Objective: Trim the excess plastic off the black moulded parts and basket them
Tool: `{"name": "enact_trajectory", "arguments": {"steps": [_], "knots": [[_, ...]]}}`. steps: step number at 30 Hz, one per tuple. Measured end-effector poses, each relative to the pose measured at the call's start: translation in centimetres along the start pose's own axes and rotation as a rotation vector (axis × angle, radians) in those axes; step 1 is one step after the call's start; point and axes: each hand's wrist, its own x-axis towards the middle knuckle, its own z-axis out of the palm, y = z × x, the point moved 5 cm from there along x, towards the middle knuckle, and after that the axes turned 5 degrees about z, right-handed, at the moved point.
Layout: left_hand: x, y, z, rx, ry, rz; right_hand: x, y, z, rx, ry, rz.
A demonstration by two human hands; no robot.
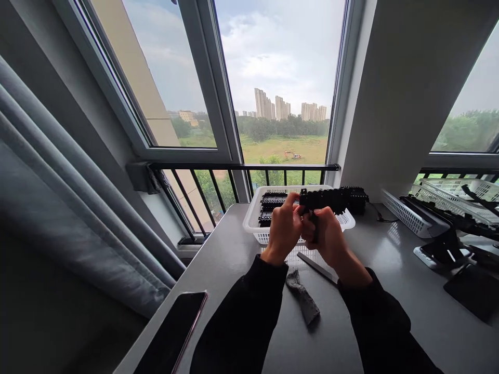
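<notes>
Both my hands hold up a long black part with toothed edges [323, 198], above the white plastic basket [257, 228]. Its exact kind cannot be made out against the window light. My left hand [284, 224] grips the near left end, thumb on top. Closed around its underside is my right hand [329, 234], where a dark piece points down between the fingers. Several similar black toothed pieces [268, 208] lie in rows inside the basket. Below my hands, a crumpled grey cloth [303, 300] and a flat grey strip [316, 267] rest on the table.
A phone [171, 332] lies at the left edge of the grey table [226, 259]. To the right are a long white basket [407, 213], more black parts [448, 210] and a dark stand [444, 249]. Behind the table run a black railing [280, 167] and windows; a grey curtain [78, 187] hangs left.
</notes>
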Motion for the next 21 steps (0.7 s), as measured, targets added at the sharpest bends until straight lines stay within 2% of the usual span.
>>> {"name": "enact_trajectory", "arguments": {"steps": [9, 21], "knots": [[-0.1, 0.7, 0.2, 0.210, -0.057, 0.077, -0.2, -0.6, -0.4, 0.030, 0.052, -0.001], [0.2, 0.1, -0.2, 0.210, -0.016, 0.071, -0.5, -2.2, -2.5, 0.119, 0.026, 0.016]]}}
